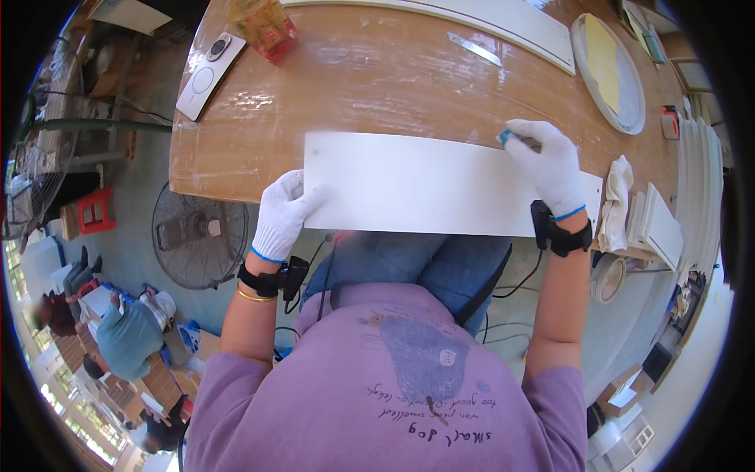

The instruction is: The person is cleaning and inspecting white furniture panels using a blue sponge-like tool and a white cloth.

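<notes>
Fingers of the left hand [281, 211] grasp the white board [409, 185] at its left end: thumb flat on the upper face, the others at the short edge, tips hidden. Right hand [549, 161] over the board's right half, thumb and forefinger pinched on a small blue piece [504, 137]; cannot tell whether that piece touches the board. Board lies flat, long side crosswise, far part over the tabletop [377, 94], near part jutting past its edge.

Handling, by judgement: fairly light, stiff, face smooth and likely slick to gloved fingers; corners would probably chip or scuff. Best hold: both short ends, thumbs above, fingers beneath; one hand kept on it, given the overhang.

Round about: white phone [211, 76] beyond the board's left end; metal strip [474, 49] beyond its far side; white cloth [616, 203] just beside its right end; fan [199, 236] off to its left.
</notes>
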{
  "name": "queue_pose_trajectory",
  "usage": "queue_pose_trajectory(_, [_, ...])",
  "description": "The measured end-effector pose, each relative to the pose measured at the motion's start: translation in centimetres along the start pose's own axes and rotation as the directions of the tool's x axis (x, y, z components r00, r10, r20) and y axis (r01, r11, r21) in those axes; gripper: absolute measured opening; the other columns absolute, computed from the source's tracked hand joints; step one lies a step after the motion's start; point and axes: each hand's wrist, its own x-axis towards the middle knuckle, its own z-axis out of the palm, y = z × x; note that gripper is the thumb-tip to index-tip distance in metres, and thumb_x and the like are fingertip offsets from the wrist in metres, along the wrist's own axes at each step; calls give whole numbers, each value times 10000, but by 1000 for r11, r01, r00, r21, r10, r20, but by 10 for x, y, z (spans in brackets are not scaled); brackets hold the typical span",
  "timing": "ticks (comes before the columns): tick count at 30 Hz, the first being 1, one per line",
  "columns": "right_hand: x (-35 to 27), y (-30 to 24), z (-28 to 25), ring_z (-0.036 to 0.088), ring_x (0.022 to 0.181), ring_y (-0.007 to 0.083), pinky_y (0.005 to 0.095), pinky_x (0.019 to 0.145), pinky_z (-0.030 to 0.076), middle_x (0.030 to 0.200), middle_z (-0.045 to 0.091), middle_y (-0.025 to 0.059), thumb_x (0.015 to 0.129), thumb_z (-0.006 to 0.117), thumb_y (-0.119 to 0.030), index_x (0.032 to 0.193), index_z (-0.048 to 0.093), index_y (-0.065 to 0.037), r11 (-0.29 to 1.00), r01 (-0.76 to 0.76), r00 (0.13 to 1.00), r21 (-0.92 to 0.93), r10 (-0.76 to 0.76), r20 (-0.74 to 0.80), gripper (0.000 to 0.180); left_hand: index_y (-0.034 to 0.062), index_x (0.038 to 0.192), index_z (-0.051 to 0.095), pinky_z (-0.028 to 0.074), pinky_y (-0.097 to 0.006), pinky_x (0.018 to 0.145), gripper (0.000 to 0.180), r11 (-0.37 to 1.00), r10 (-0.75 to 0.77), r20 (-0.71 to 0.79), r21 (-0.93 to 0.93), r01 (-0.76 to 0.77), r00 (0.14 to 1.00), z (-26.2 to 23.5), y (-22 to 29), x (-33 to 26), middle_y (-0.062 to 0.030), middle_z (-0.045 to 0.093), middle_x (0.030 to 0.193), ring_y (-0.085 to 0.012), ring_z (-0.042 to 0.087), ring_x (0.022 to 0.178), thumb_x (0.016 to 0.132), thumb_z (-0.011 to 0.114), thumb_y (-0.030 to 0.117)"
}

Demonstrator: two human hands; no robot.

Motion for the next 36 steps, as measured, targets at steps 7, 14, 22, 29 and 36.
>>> queue_pose_trajectory(7, [42, 94, -103, 680, 887, 192, 306, 810, 524, 977, 709, 151, 791, 704, -271, 1105, 665, 7, 989, -142, 929, 34, 145, -339, 421, -94, 1139, 584, 491, -243, 773, 322, 995, 32, -31, 91, -29, 999, -9, 6, -7, -84, 667, 1017, -116, 618, 870, 866, 622, 73])
queue_pose_trajectory(14, [90, 166, -170, 634, 1033, 331, 412, 918, 475, 1087, 675, 196, 794, 642, -383, 1141, 675, -71, 870, -327, 840, -370, 88, -535, 468, -92, 1125, 583, 466, -220, 772, 303, 999, 28, -9, 27, -28, 1000, -9, -4, -1, -65, 660, 998, -99, 604, 869, 870, 616, 68])
queue_pose_trajectory(22, [138, 221, -160, 581, 1094, 372, 422, 955, 442, 1128, 659, 198, 856, 567, -384, 1147, 661, -61, 843, -238, 914, -482, 26, -405, 445, -73, 1087, 617, 493, -249, 756, 298, 989, 61, -6, 136, -59, 998, -3, -1, 0, -75, 665, 975, -104, 608, 846, 848, 639, 103])
queue_pose_trajectory(29, [25, 70, -78, 665, 855, 253, 334, 804, 509, 937, 702, 122, 851, 676, -287, 960, 712, -39, 974, 56, 996, -221, -71, -62, 274, -99, 1134, 580, 502, -244, 783, 354, 999, -1, -30, 38, 2, 1000, -1, 4, -7, -95, 669, 1004, -117, 630, 878, 857, 644, 113])
queue_pose_trajectory(36, [13, -13, 31, 647, 870, 307, 401, 820, 495, 892, 703, 130, 801, 640, -342, 855, 753, -101, 934, 279, 929, -222, -204, 310, 271, -103, 1143, 575, 517, -247, 772, 371, 1000, 24, 9, -9, -24, 1000, -8, -2, -5, -111, 678, 1001, -123, 647, 866, 865, 657, 130])
